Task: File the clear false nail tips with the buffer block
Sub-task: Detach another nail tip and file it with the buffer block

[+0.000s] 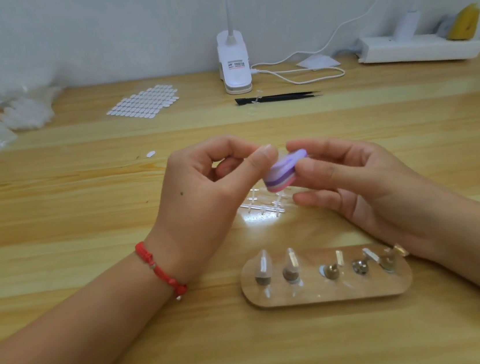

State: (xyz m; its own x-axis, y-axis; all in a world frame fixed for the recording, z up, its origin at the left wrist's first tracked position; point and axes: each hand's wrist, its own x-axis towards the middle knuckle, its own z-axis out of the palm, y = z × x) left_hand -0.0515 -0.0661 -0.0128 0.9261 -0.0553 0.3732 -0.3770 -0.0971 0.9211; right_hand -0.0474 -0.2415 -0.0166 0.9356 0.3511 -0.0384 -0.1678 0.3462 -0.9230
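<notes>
Right hand (362, 176) gripped the tilted buffer block (280, 178); left hand (203, 186), just beside, pinched a barely visible nail tip (289, 161) against its top.

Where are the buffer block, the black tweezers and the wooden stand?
buffer block (280, 181): head view, its striped side.
black tweezers (278, 97): head view, middle of the arms.
wooden stand (328, 292): head view, bare front edge.

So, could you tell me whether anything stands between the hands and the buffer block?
Nothing visible does. The right hand pinches the buffer block above the table, and the left hand has its thumb against the block's upper edge. The clear plastic frame lies on the table below, apart from it.
</notes>
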